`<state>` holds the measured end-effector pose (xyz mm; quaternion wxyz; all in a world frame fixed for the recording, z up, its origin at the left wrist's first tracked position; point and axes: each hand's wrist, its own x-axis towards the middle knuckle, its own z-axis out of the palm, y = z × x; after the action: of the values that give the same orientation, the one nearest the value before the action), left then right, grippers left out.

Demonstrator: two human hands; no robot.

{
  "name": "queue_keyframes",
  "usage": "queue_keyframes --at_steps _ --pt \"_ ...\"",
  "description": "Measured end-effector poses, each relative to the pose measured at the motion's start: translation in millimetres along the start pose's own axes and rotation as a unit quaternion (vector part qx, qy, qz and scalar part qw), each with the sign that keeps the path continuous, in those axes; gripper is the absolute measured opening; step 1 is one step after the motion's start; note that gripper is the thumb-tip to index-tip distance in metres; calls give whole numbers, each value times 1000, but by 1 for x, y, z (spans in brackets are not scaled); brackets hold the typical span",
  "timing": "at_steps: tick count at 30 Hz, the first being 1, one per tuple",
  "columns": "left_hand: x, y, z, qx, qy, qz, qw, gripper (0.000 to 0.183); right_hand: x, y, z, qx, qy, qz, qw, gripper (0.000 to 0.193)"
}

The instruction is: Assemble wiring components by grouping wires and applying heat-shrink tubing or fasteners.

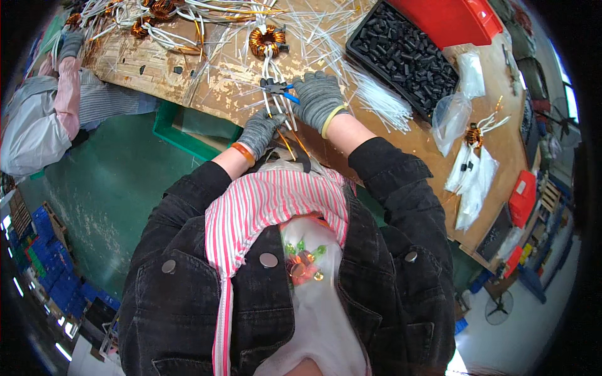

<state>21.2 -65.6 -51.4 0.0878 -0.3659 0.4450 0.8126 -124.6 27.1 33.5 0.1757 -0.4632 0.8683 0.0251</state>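
Observation:
A copper-wound ring coil [267, 42] lies on the worktable in front of me, its white-sleeved leads running toward my body. My left hand [258, 133], in a grey knit glove, is closed on the lower part of these leads; bare copper-coloured wire ends [288, 145] stick out below it. My right hand [318, 100], gloved too, is closed around small blue-handled pliers [288, 94] held across the leads. Small black pieces [272, 86] sit on the leads by the plier head; where they end and the jaws begin is hard to tell.
Right of my hands are loose white cable ties [382, 100], a black tray [407, 56] of small black parts and a red bin [451, 19]. Another coil [474, 135] lies farther right near plastic bags [451, 119]. More coils [162, 9] lie far left, near a co-worker's gloved hand [71, 45].

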Motion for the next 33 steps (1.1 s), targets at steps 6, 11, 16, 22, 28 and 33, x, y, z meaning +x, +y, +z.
queue_keyframes --at_steps 6,11,16,22,28,33 --pt "-1 0 1 44 29 8 999 19 6 -15 -8 -37 -5 -13 999 32" --pt "0 -3 -3 67 51 -7 996 18 21 -15 -3 80 -182 11 980 29" --pt "3 -7 -5 18 39 -2 999 19 23 -5 -13 74 -123 53 988 29" --pt "3 -1 0 89 40 -3 995 17 31 -6 -9 -23 -51 39 998 30" --pt "3 -3 -2 175 49 39 983 17 48 -10 0 -25 -74 26 997 28" --pt "1 -2 1 116 32 7 993 17 53 -1 8 87 -169 25 981 34"
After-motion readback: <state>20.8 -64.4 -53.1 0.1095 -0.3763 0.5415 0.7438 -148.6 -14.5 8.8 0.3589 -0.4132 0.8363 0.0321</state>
